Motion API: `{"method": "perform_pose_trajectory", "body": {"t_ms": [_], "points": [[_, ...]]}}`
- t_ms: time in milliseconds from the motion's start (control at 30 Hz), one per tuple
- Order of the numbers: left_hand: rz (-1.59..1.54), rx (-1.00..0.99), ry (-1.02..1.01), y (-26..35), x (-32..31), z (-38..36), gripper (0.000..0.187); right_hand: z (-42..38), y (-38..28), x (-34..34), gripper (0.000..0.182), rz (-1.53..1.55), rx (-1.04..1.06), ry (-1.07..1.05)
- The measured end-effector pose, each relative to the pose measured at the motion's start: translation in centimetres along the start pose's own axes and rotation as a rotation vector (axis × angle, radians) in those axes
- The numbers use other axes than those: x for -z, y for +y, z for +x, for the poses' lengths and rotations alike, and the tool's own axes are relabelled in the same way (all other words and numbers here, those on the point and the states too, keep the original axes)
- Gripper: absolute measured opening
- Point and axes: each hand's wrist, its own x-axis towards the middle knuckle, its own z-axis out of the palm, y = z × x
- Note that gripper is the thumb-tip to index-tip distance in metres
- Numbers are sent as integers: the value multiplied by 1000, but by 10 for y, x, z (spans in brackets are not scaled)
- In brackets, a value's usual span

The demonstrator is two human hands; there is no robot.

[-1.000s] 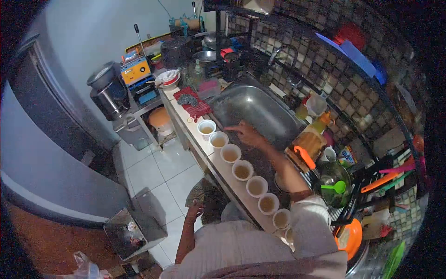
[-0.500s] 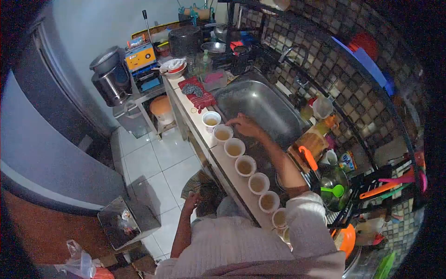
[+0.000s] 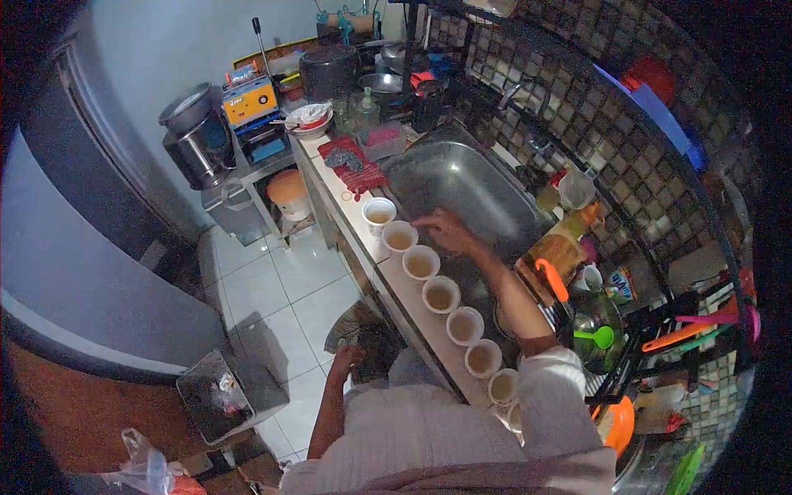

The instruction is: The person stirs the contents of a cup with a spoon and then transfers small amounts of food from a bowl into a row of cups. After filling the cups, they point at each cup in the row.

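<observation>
Beside the sink (image 3: 487,186), head cam: I've got my R hand (image 3: 445,231) palm-down, index stretched twd the 2nd cup (image 3: 400,237) from the far end, other fingers loosely bent, nothing pinched that I can see. Fingertip's right by the rim; can't tell if it touches. My L hand (image 3: 349,360) hangs low by my side, over the floor side of the counter (image 3: 425,318); can't tell its grip, no obj. visible in it.

Cups w/ pale brown liquid stand upright in one line along the counter, far-end cup (image 3: 379,213) down to the near one, partly hidden by my R sleeve (image 3: 553,388). All look filled, so any knock = a spill, I'd judge.

Edges: line sits btwn counter's front edge and the sink side; R forearm (image 3: 516,301) runs close along the sink side. Red cloth (image 3: 370,178) w/ grey scourer (image 3: 340,159) lies past the far cup. L hand's room is over the tiled floor (image 3: 305,256), bin (image 3: 266,388) nearby.
</observation>
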Motion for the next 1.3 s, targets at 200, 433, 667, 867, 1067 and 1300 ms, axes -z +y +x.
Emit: {"method": "perform_pose_trajectory", "body": {"t_ms": [200, 433, 667, 867, 1067, 1300], "points": [[-44, -18, 31, -6, -3, 0, 43, -14, -6, 2, 39, -87, -17, -42], [47, -99, -75, -2, -2, 4, 40, -22, -29, 15, 29, -115, -93, -146], [-115, -20, -12, 8, -8, -6, 37, -18, -33, 20, 30, -70, -139, -154], [-1, -5, -7, 7, -6, -8, 36, -7, -11, -1, 50, 32, 125, 13], [-33, 3, 6, 4, -3, -10, 37, 4, -10, -5, 49, -113, 24, -38], [-108, -2, 59, -9, -1, -5, 34, 5, -13, -1, 50, -152, 46, -60]]}}
